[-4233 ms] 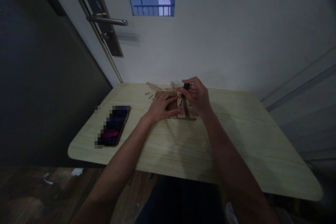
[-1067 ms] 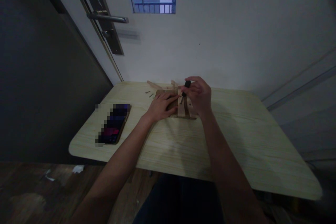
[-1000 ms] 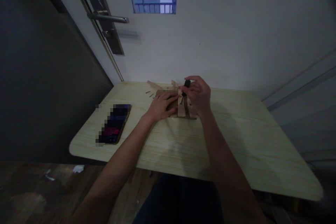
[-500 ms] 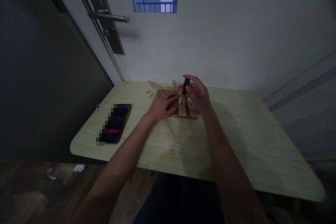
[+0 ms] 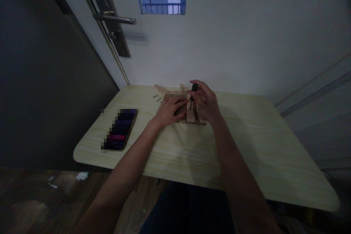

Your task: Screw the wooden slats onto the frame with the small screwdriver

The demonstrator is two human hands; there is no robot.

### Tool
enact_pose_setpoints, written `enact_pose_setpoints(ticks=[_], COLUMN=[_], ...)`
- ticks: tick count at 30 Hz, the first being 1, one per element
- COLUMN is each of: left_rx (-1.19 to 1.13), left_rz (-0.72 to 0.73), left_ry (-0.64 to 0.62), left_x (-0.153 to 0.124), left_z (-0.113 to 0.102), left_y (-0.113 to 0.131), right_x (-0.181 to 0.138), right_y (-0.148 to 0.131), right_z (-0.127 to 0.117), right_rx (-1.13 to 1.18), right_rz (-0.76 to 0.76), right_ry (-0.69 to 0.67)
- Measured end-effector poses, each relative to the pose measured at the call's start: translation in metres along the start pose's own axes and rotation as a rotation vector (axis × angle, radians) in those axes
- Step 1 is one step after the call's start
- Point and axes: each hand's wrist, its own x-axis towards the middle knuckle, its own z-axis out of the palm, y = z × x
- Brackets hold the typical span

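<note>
Pressing down flat with fingers spread, the left hand (image 5: 168,111) lies on the wood piece (image 5: 190,116), which sits toward the table's (image 5: 260,153) 12 o'clock edge. At the piece's 3 o'clock, the right hand (image 5: 207,103) pinches the black handle of a screwdriver (image 5: 194,87), nearly upright, tip down at the wood. Screws (image 5: 157,98) lie at the piece's 10 o'clock. A phone (image 5: 120,129) lies at its 8 o'clock, well apart.

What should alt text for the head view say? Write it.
A person's right hand holds a black-handled screwdriver to a small wooden assembly, which the left hand presses flat on a pale wooden table. A phone lies to the left; loose screws lie farther back.
</note>
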Motion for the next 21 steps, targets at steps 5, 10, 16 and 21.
enact_pose_setpoints(ticks=[5, 10, 16, 21], left_rx=[0.001, -0.017, -0.002, -0.007], left_rz=[-0.007, 0.007, 0.002, -0.004], left_ry=[-0.010, 0.003, -0.007, -0.004], left_x=[0.000, -0.001, -0.001, -0.001], left_z=[-0.001, 0.000, 0.000, 0.001], left_y=[0.000, -0.001, 0.000, -0.001], right_x=[-0.004, -0.004, 0.001, 0.001], right_y=[-0.001, 0.003, 0.009, 0.013], right_z=[0.000, 0.000, 0.004, 0.004], right_rx=[0.094, 0.136, 0.092, 0.023], right_rz=[-0.003, 0.045, 0.103, 0.005], right_ry=[-0.079, -0.104, 0.012, 0.061])
